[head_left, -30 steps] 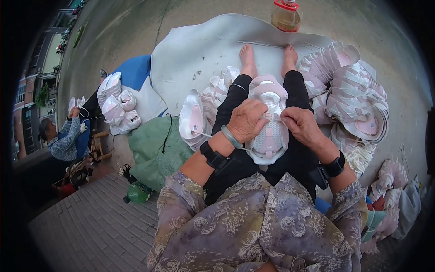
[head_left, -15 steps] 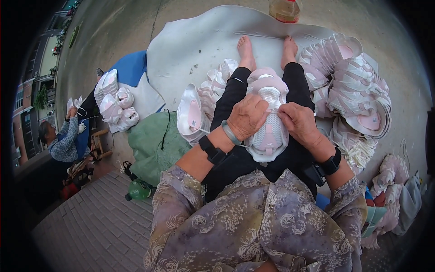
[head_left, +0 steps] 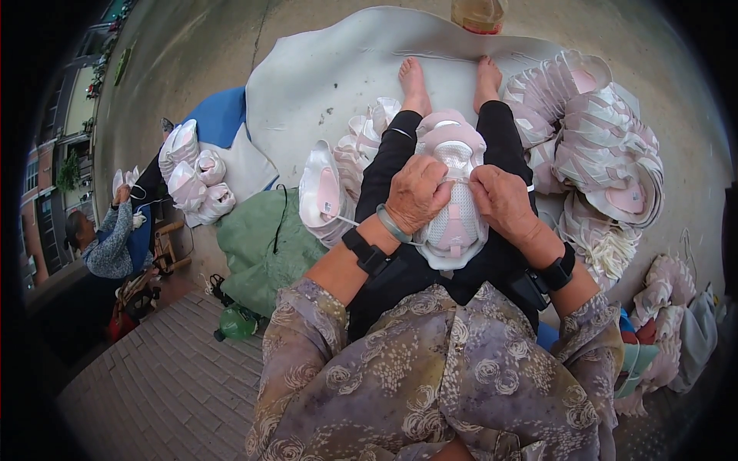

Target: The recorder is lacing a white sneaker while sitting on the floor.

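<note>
A white and pink shoe upper (head_left: 452, 234) lies across my lap between my thighs, its mesh tongue facing up. My left hand (head_left: 417, 194) is closed at the left edge of its throat, thumb and fingers pinched. At the opposite edge my right hand (head_left: 503, 201) is closed in a similar pinch. A white shoelace (head_left: 459, 180) crosses the throat between the two hands; its ends are hidden by my fingers. Beside my left thigh stands another white shoe upper with a pink lining (head_left: 320, 188), and a white cord passes from it behind my left wrist.
Stacked shoe uppers (head_left: 615, 146) curve along my right, with a bundle of white laces (head_left: 598, 244) below. A green sack (head_left: 265, 230) and a green bottle (head_left: 237, 323) lie left. Another person (head_left: 115, 238) sits farther left near more uppers (head_left: 187, 184). Beyond my feet stands a bottle (head_left: 478, 15).
Both hands stay at the shoe's throat, drawn slightly closer to its edges. The whole view has shifted a little; the shoe upper keeps its place on my lap.
</note>
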`<state>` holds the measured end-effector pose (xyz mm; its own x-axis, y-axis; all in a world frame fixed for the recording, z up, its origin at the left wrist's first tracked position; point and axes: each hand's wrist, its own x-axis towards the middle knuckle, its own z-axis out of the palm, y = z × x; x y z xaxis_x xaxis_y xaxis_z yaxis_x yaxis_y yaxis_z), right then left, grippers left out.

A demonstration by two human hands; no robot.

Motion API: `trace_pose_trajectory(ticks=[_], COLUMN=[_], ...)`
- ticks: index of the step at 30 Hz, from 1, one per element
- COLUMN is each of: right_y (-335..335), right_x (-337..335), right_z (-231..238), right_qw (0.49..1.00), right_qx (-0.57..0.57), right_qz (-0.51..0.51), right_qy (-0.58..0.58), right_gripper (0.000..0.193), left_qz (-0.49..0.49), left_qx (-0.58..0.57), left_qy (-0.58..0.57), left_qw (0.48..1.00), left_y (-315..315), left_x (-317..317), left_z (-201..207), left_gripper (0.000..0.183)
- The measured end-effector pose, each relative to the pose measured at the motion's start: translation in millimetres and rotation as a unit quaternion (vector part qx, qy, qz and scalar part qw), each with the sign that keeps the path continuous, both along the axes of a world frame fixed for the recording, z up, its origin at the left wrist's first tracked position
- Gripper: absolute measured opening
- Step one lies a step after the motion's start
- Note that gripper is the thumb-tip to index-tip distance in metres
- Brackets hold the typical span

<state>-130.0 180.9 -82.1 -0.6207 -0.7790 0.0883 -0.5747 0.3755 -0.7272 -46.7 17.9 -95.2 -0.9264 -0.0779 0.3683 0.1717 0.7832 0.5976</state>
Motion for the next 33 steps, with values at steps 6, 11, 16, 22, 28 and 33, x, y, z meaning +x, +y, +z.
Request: trace_pose_trajectory(ticks=[6, 11, 16, 22, 28, 33], right_y=[-2.2, -3.9, -4.9, -9.3, -2.9, 3.2], right_x=[-0.2, 0.0, 1.6, 3.1, -3.2, 2.1], right_z=[-0.3, -0.6, 3.5, -1.7, -18.6, -8.4], right_qw=[1.000, 0.999, 0.995, 0.992, 0.994, 0.985], right_qx=[0.023, 0.029, 0.043, 0.050, -0.044, -0.040], right_qz=[0.005, 0.009, 0.027, 0.027, -0.005, -0.042], right_qy=[0.015, 0.031, 0.088, 0.110, -0.096, -0.165], right_gripper=[0.008, 0.008, 0.005, 0.006, 0.012, 0.011], left_qz=[-0.005, -0.003, -0.003, -0.003, 0.005, 0.015], left_qx=[-0.004, -0.005, -0.002, -0.001, 0.020, 0.129], left_qy=[0.006, 0.007, 0.012, 0.012, 0.023, -0.071], left_qw=[1.000, 1.000, 1.000, 1.000, 1.000, 0.989], left_y=[-0.1, -0.3, -0.1, 0.8, 3.3, -3.1], left_x=[-0.4, -0.8, -1.0, 0.3, 6.4, 15.5], left_z=[-3.3, -3.4, -5.0, -5.4, 3.5, 9.9], left_gripper=[0.021, 0.021, 0.021, 0.022, 0.023, 0.023])
